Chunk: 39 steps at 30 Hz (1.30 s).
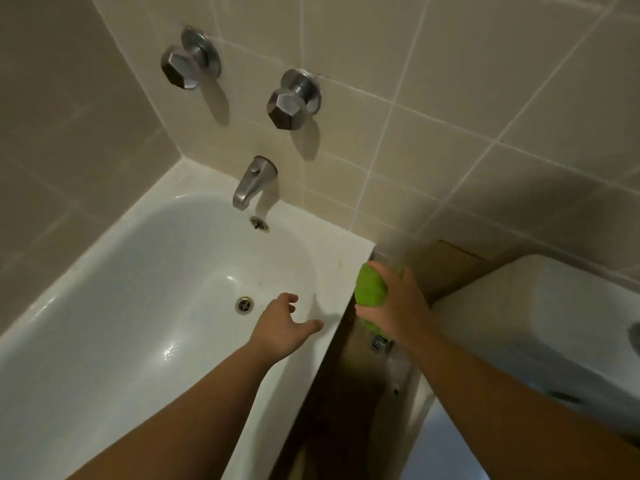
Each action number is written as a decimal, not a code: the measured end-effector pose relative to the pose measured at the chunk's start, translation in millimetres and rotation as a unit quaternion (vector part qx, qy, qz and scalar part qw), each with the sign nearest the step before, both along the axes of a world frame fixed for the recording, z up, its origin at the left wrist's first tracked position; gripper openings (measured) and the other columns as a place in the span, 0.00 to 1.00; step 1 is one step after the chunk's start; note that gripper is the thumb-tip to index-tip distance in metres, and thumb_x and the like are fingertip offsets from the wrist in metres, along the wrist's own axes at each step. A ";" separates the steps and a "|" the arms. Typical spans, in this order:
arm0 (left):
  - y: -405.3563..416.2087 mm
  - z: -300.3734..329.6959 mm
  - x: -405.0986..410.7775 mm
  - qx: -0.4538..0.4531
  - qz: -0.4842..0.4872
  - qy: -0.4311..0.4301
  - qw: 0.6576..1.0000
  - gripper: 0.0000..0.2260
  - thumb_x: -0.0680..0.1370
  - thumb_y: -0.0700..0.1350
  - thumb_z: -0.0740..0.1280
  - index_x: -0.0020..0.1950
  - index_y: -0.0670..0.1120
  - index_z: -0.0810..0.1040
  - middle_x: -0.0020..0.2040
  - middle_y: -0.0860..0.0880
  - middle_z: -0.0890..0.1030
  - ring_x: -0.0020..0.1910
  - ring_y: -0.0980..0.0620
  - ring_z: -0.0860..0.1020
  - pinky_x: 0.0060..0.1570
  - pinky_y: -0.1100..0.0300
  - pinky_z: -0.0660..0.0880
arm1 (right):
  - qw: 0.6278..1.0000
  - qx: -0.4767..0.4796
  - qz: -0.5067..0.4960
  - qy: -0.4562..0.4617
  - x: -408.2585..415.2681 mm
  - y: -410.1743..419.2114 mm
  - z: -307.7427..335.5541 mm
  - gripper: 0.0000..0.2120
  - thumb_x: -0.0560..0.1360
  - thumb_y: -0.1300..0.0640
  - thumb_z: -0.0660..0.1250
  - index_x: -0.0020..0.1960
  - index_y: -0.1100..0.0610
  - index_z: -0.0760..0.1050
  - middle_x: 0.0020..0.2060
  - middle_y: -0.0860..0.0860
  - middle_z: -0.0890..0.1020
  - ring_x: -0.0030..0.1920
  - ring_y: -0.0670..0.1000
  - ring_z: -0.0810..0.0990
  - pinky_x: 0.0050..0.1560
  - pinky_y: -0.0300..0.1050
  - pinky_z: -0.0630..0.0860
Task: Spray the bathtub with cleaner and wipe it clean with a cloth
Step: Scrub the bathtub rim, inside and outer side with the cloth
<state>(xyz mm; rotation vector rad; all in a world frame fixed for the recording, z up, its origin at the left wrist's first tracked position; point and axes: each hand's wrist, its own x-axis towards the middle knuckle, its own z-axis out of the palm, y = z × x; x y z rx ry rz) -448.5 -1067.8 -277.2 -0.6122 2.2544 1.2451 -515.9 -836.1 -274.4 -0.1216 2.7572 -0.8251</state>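
Wiping is the step I judge to be in hand, since no spray bottle shows anywhere in the frame and the green cloth (370,287) is already bunched in my right hand (394,303). That grip is clamped around the cloth, fingers curled over the wad, which sits right of centre, just past the outer corner of the bathtub (104,306) rim, over the dark gap beside the tub, not on the enamel yet. My left hand (284,327) hovers low over the tub's near rim, fingers loosely spread and holding nothing.

To do this well, I would bring the cloth across onto the rim corner at centre frame, where faint yellowish marks show on the ledge, and open the wad out so more of its face meets the surface. Then I would work from the ledge under the spout (251,183) downward, past the overflow plate (259,223), finishing at the drain (244,304) so residue runs one way. The left hand could brace on the rim for balance, I judge; the basin looks glossy and possibly wet, so slipping is the risk.

Further out, two faceted taps (287,105) stand on the tiled wall in the upper middle, and a white cistern (540,306) fills the right edge.
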 end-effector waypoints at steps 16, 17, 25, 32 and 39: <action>30.9 -159.3 -58.8 0.066 -0.019 0.030 0.997 0.29 0.67 0.54 0.82 0.63 0.57 0.72 0.57 0.61 0.76 0.57 0.58 0.76 0.47 0.70 0.71 | 0.987 0.117 0.091 0.056 -97.8 -62.2 -172.4 0.36 0.74 0.34 0.69 0.78 0.39 0.59 0.77 0.60 0.58 0.75 0.65 0.60 0.71 0.63 0.66; 31.6 -160.4 -55.8 0.066 -0.016 0.040 0.997 0.31 0.66 0.56 0.81 0.65 0.57 0.72 0.59 0.61 0.76 0.59 0.58 0.75 0.50 0.68 0.73 | 0.984 0.113 0.112 0.079 -85.8 -59.9 -173.6 0.36 0.75 0.35 0.68 0.78 0.39 0.60 0.78 0.60 0.58 0.76 0.65 0.59 0.72 0.64 0.65; 25.2 -178.3 -25.8 0.057 -0.016 0.021 0.998 0.34 0.68 0.58 0.81 0.66 0.69 0.64 0.63 0.69 0.69 0.64 0.62 0.69 0.59 0.65 0.72 | 0.984 0.147 0.092 0.045 -133.1 -37.5 -182.8 0.37 0.76 0.34 0.65 0.81 0.40 0.55 0.74 0.61 0.60 0.72 0.66 0.61 0.70 0.64 0.68; 21.7 -184.7 -16.9 0.045 0.003 0.005 0.999 0.50 0.60 0.68 0.76 0.78 0.54 0.64 0.71 0.56 0.71 0.69 0.53 0.71 0.68 0.50 0.74 | 0.967 0.092 0.215 0.102 -83.6 -50.7 -184.7 0.35 0.74 0.37 0.68 0.79 0.40 0.62 0.68 0.57 0.67 0.67 0.61 0.68 0.67 0.62 0.71; 21.4 -188.8 -9.5 0.034 -0.005 0.010 0.999 0.46 0.64 0.67 0.78 0.77 0.54 0.65 0.68 0.57 0.72 0.67 0.55 0.71 0.63 0.57 0.74 | 0.979 0.133 0.141 0.060 -123.7 -33.5 -183.3 0.36 0.76 0.35 0.66 0.79 0.39 0.56 0.71 0.60 0.63 0.69 0.65 0.64 0.68 0.62 0.69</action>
